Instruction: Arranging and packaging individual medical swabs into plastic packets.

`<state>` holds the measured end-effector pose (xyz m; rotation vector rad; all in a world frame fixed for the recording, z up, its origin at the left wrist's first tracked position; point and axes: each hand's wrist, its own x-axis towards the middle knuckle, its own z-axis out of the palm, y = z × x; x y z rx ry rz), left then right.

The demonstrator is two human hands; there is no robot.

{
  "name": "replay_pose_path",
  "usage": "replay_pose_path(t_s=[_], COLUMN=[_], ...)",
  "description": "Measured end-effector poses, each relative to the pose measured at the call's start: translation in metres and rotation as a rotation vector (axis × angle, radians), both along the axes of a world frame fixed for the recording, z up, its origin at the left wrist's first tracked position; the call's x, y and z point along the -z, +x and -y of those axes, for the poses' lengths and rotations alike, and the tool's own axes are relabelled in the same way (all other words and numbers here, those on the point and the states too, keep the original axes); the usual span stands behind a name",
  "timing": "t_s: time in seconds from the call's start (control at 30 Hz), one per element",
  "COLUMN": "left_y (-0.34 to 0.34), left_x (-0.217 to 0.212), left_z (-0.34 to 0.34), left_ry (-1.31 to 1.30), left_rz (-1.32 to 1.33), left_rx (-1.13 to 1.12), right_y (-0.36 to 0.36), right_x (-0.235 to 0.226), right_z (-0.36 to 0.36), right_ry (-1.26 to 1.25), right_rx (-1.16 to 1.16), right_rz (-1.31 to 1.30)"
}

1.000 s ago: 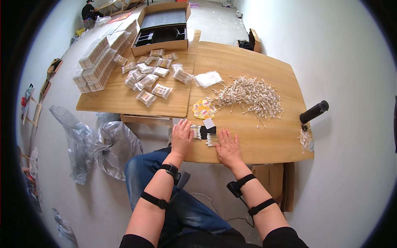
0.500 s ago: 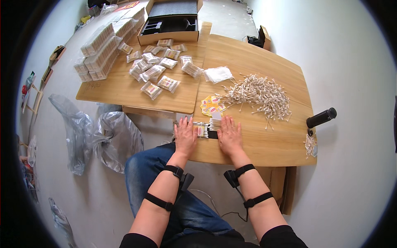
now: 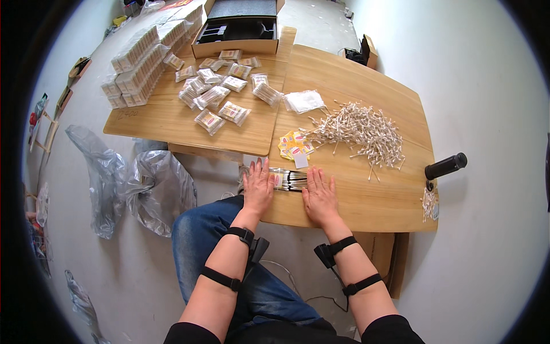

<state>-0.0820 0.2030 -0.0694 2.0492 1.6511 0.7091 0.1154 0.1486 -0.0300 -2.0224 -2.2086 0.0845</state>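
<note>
I saw the left hand (image 3: pixel 258 186) and right hand (image 3: pixel 319 196) lying flat, fingers spread, flanking a small row of cotton swabs (image 3: pixel 288 179) at the desk (image 3: pixel 366 200) edge. The open cardboard box (image 3: pixel 238 28) held dark items.

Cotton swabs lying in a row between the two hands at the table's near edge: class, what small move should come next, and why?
Probably press both hands inward to square up the row of swabs. The left hand and right hand lie flat on either side of it, fingers spread, and nothing is gripped. The small bags lie farther back.
</note>
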Motion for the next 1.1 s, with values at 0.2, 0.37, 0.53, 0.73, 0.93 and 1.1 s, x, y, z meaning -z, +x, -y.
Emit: replay_pose_path(t_s=[0.2,0.37,0.53,0.73,0.93,1.1], left_y=[0.001,-0.001,0.002,0.021,0.028,0.03], left_x=[0.001,-0.001,-0.003,-0.016,-0.017,-0.017], left_z=[0.0,0.0,0.002,0.012,0.021,0.022], left_ry=[-0.028,-0.051,0.032,0.292,0.336,0.289], left_rz=[0.006,0.019,-0.072,-0.237,-0.326,-0.341], left_rx=[0.007,0.003,-0.018,0.2,0.321,0.311], right_y=[-0.01,-0.015,-0.015,-0.017,-0.019,-0.016], right_x=[-0.008,-0.005,-0.002,-0.001,0.0,0.0], right_z=[-0.009,-0.011,-0.001,-0.003,-0.006,-0.006], right_ry=[-0.059,-0.026,0.031,0.012,-0.014,0.012], right_rx=[0.02,0.008,-0.017,0.027,0.041,0.019], right_rz=[0.01,0.036,0.018,-0.012,0.029,-0.033])
